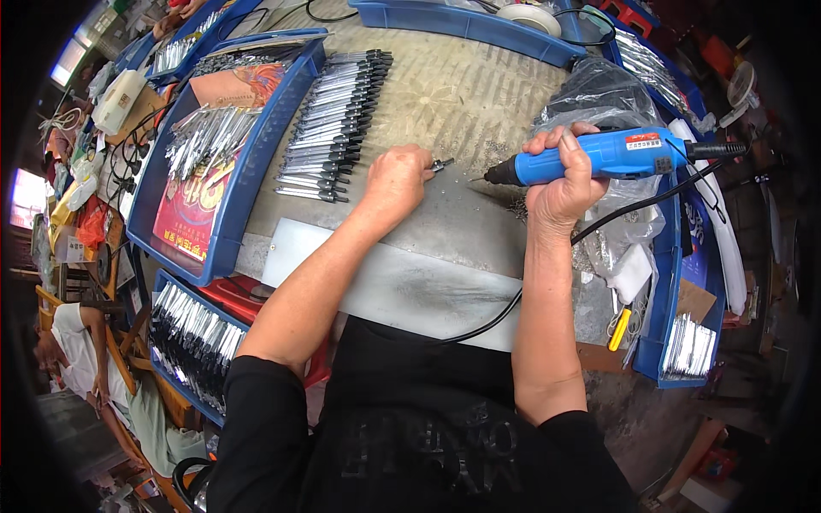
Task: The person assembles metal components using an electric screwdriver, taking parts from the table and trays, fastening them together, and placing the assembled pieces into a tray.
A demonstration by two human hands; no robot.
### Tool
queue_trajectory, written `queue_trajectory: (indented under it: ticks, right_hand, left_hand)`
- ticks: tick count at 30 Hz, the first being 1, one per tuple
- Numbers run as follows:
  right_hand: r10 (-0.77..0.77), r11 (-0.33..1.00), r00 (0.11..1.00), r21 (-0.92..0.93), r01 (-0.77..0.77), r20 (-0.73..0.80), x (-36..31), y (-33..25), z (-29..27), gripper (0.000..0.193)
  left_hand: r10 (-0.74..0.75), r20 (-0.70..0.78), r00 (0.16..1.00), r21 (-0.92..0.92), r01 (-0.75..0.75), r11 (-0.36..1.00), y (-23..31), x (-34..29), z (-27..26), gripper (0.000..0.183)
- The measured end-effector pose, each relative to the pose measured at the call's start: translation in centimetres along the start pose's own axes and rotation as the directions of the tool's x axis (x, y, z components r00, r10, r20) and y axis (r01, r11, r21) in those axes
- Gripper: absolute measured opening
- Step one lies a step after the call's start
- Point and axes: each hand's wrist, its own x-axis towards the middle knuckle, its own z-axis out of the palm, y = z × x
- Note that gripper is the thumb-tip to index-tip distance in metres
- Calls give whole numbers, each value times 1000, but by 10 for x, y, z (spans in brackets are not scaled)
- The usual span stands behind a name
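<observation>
My right hand (566, 175) is wrapped round a blue corded electric screwdriver (611, 156). Its black nose and thin bit point left, toward my other hand. The fingers of my left hand (399, 181) are closed on a slim silver-and-black part, whose dark end (442, 163) sticks out to the right, a short way from the bit; the rest is hidden in the hand. Left of that hand, a long row of similar slim silver parts (329, 128) with black ends lies on the table. Tiny screws (492, 154) are scattered around the bit.
At the left, a blue tray (256, 184) holds more silver parts; another tray (197, 342) stands below it. A blue tray (462, 32) lies at the far edge. Clear plastic bags (599, 94) and a yellow-handled tool (619, 330) are at the right. The black cord (637, 198) passes under my right forearm.
</observation>
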Motion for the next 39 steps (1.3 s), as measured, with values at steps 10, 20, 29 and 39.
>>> queue_trajectory:
  ticks: [10, 20, 29, 39]
  right_hand:
    - [19, 1000, 1000, -5, -19, 0, -1, -1, 0, 27]
    - [8, 1000, 1000, -3, -8, -11, -1, -3, 0, 27]
    - [-2, 1000, 1000, -2, 2, -26, -1, -4, 2, 27]
    - [9, 994, 996, -111, 1, 92, -4, 15, 30, 29]
  left_hand:
    - [77, -28, 997, 1, -77, 997, -5, -1, -1, 13]
    - [21, -17, 1000, -44, -22, 999, -3, 0, -3, 13]
    - [-34, 16, 999, -92, 35, 995, 1, 4, -4, 14]
    - [-85, -56, 995, -106, 79, 991, 4, 1, -1, 12]
